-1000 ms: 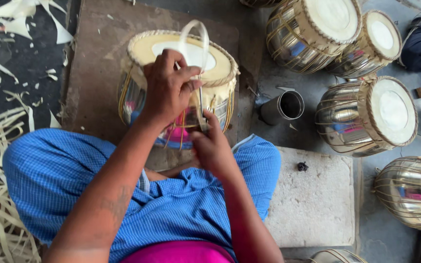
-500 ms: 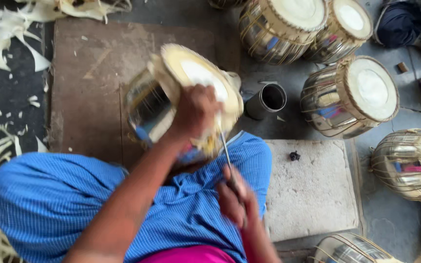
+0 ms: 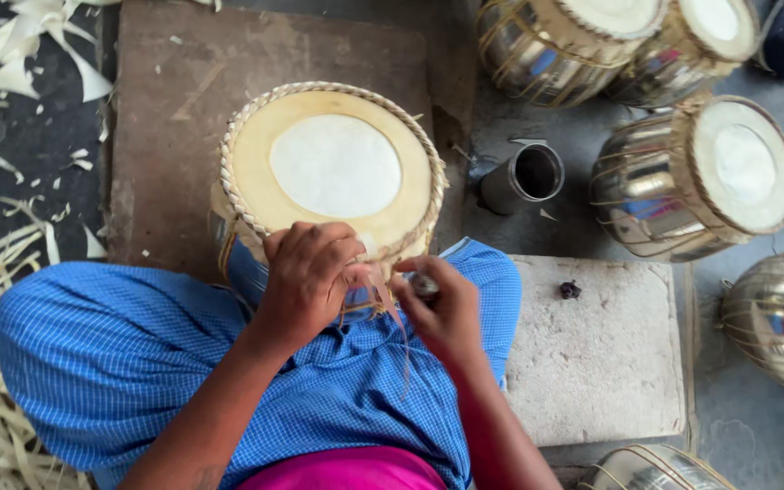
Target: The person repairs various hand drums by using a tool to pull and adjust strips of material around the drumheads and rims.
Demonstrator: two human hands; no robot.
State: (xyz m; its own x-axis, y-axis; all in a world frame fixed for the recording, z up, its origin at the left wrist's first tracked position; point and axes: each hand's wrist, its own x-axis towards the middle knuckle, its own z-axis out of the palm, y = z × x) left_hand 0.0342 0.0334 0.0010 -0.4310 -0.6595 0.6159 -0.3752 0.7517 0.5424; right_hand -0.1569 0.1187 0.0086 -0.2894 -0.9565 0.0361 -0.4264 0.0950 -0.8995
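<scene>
I see the drum (image 3: pixel 333 172) propped against my lap on the floor, heavy and rigid. My left hand (image 3: pixel 306 277) pinches its thin, pliable strap (image 3: pixel 381 295) at the rim; my right hand (image 3: pixel 442 313) clasps a small tool.

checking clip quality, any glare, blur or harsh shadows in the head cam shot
Head view: soft, even light with no hard shadows; bright reflections on the shiny metal drums; the drum in the lap and both hands, left hand and right hand, look sharp.
</scene>
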